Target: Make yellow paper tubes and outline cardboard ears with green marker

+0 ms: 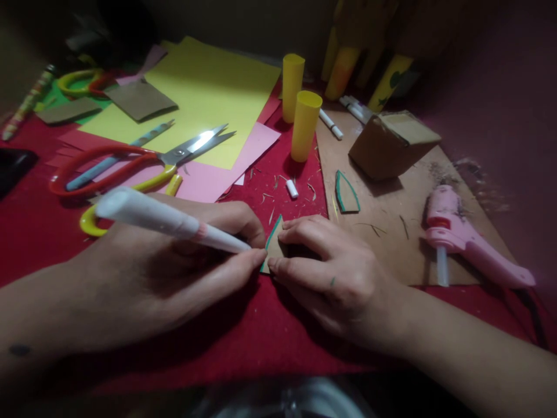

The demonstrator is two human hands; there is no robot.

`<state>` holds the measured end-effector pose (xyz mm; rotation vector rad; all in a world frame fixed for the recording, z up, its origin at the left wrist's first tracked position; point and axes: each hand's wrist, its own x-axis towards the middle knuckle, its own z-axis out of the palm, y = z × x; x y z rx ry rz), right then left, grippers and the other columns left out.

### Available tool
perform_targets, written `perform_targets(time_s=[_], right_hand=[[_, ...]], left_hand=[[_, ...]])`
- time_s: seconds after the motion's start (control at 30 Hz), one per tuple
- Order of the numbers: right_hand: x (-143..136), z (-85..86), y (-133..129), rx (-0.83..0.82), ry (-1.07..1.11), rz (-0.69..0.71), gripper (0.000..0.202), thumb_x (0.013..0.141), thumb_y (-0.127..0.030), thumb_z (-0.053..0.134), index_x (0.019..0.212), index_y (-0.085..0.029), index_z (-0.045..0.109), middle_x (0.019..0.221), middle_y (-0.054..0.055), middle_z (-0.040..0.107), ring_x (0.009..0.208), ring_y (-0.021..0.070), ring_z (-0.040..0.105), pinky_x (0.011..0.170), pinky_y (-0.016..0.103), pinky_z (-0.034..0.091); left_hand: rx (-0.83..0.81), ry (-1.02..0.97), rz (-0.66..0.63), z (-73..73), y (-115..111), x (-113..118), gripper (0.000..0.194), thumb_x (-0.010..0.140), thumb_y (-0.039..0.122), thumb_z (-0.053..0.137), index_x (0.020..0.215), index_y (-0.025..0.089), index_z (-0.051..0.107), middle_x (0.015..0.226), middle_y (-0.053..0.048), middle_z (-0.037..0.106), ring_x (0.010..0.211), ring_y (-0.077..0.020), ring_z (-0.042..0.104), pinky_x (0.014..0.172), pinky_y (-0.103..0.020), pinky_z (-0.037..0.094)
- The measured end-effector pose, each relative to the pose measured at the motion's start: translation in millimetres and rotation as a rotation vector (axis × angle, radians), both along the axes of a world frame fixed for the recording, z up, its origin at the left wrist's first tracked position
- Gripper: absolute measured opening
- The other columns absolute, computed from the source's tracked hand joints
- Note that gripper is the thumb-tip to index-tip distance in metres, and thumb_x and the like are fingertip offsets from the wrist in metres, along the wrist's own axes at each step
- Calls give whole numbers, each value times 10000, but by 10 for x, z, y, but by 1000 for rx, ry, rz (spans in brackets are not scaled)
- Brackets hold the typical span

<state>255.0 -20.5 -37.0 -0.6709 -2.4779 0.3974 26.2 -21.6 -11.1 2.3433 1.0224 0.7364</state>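
A white marker (152, 217) is gripped in my left hand (187, 261), its tip down at the left edge of a small pointed cardboard piece (274, 247). Green ink runs along that edge. The fingers and thumb of my right hand (335, 267) pinch the same piece from the right, covering part of it. A white marker cap (291, 188) lies just beyond on the red cloth (243, 348). Up to the right, a similar cardboard piece (347, 193) with a green outline rests on a brown board (383, 238).
Red-and-yellow scissors (178, 154) lie across coloured paper sheets (217, 87) at the left. Two yellow paper tubes (306, 128) stand at the back. On the board are a cardboard box (391, 145) and a pink glue gun (461, 232), its cord running off right.
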Motion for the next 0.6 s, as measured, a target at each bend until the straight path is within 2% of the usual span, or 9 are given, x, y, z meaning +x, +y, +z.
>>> perform_targets(time_s=[0.1,0.27,0.43,0.6], right_hand=[[4,-4,-2,-1,8,1,208,907,-54,573,902,-65,780,945,167,696,888,241,616,736,366,511],[3,4,-12,4,27,6,192,889,-43,595,906,-41,786,929,183,696,861,250,622,716,373,506],[2,6,-4,-3,27,3,195,888,-42,599,915,-43,792,939,187,699,891,262,633,738,382,512],[-7,7,-7,10,30,0,186,879,-38,605,889,-38,791,928,188,699,857,257,628,713,377,507]], left_hand=[[30,-1,14,-1,-8,18,186,942,260,569,766,219,614,585,67,525,479,-62,454,413,-160,340],[-27,33,72,24,-32,40,197,927,279,575,738,229,600,554,72,480,468,-65,400,424,-167,316],[14,76,32,63,-52,37,273,946,275,530,679,218,539,519,89,431,435,-46,327,445,-175,287],[-14,156,32,111,-93,51,316,966,288,482,660,221,527,532,81,458,460,-53,381,482,-219,280]])
